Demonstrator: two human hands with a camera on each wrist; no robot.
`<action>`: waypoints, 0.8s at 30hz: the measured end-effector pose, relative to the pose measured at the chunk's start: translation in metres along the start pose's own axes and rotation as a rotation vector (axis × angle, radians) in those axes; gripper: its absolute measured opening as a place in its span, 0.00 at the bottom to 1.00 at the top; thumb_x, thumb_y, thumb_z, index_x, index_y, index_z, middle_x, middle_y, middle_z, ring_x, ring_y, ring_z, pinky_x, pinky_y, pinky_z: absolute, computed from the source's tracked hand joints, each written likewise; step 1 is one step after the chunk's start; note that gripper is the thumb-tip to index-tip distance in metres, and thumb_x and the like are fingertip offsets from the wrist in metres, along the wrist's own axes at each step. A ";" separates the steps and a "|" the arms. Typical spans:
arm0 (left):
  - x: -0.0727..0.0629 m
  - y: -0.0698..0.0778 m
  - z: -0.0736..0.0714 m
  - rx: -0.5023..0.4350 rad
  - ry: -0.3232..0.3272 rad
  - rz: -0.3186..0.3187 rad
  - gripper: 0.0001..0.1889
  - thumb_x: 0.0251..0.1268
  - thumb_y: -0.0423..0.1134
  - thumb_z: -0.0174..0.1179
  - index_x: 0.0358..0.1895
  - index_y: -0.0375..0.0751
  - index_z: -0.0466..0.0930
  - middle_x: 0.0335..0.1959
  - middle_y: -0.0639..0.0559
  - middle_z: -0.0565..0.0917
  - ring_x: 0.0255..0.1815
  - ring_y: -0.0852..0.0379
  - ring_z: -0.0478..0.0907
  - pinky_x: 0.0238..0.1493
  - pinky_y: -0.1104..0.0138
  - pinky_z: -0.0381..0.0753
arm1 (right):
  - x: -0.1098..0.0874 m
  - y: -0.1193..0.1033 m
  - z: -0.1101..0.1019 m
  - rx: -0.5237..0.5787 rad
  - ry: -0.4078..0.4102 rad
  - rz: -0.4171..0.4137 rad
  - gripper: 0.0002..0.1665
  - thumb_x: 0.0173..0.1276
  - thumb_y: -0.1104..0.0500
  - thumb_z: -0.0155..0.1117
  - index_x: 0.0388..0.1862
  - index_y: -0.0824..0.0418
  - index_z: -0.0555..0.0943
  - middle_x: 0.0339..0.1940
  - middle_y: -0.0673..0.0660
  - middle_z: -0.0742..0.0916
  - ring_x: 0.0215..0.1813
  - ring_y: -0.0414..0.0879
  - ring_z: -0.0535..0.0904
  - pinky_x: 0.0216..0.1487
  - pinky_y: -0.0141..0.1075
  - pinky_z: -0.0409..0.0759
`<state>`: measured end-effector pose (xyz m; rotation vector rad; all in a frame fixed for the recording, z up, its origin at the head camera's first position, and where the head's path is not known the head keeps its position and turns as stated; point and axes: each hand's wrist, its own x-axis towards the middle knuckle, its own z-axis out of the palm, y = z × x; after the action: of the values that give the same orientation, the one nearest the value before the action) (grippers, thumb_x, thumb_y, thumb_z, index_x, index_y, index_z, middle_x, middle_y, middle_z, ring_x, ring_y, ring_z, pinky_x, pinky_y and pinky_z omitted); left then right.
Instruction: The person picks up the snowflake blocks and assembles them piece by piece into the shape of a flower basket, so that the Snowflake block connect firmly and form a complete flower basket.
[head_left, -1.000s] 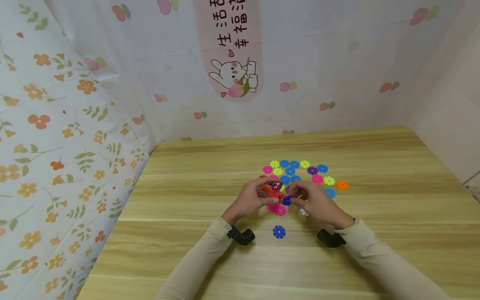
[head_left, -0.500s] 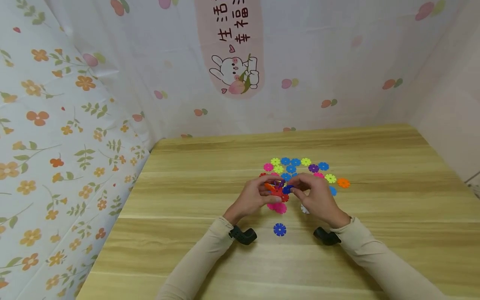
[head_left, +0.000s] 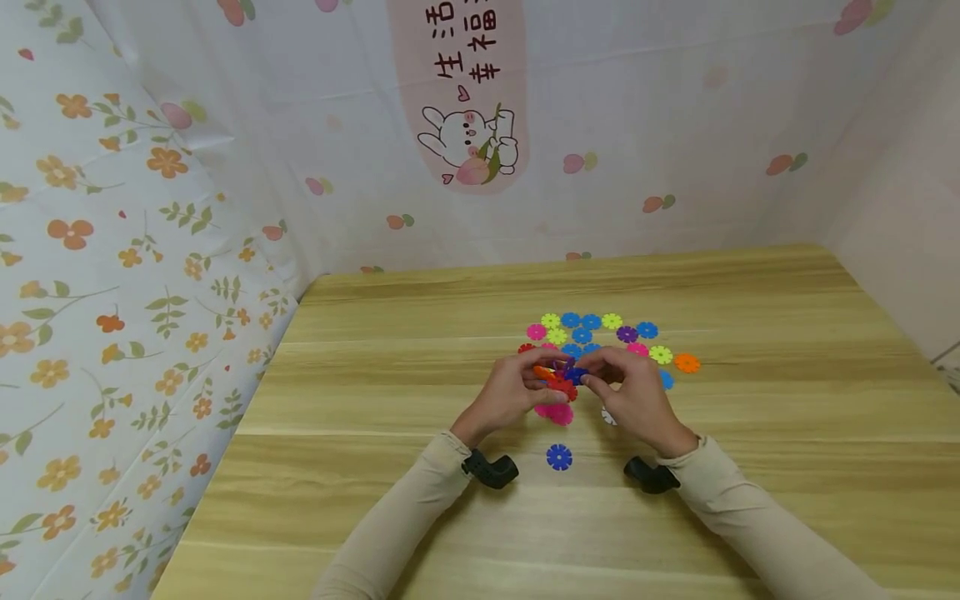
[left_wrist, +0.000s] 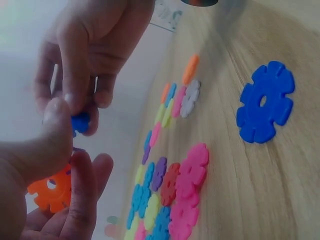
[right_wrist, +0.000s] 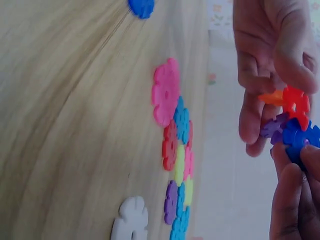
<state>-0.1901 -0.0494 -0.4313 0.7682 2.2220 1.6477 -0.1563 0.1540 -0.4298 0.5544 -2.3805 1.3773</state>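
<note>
My left hand (head_left: 506,393) grips a small cluster of notched plastic snowflake discs. In the right wrist view the cluster shows a red disc (right_wrist: 295,100), a purple disc (right_wrist: 272,127) and a dark blue disc (right_wrist: 299,134); its orange disc (left_wrist: 50,192) shows best in the left wrist view. My right hand (head_left: 637,396) pinches the dark blue disc between thumb and fingertips, right against the other discs. Both hands are raised over the table, fingertips close together. Fingers hide part of the cluster and how the slots meet.
Loose discs in several colours lie on the wooden table (head_left: 375,358) behind the hands, with an orange disc (head_left: 687,363) at their right end. Pink discs (head_left: 558,414) and a white disc (head_left: 609,415) lie near the hands. A lone blue disc (head_left: 558,457) sits between the forearms.
My right hand has lifted the dark blue disc up and left to the cluster, where it now overlaps the purple and red discs. The left hand keeps its grip, nearly in place.
</note>
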 end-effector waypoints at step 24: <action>-0.007 -0.001 -0.016 0.257 -0.162 -0.014 0.29 0.61 0.42 0.71 0.66 0.50 0.74 0.54 0.51 0.81 0.52 0.56 0.80 0.45 0.70 0.83 | -0.001 0.009 -0.003 0.081 -0.200 0.179 0.10 0.64 0.73 0.65 0.43 0.65 0.84 0.39 0.59 0.88 0.36 0.54 0.86 0.37 0.30 0.84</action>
<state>-0.1926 -0.0659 -0.4274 0.9111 2.3409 1.2579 -0.1599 0.1606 -0.4355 0.5336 -2.5971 1.5662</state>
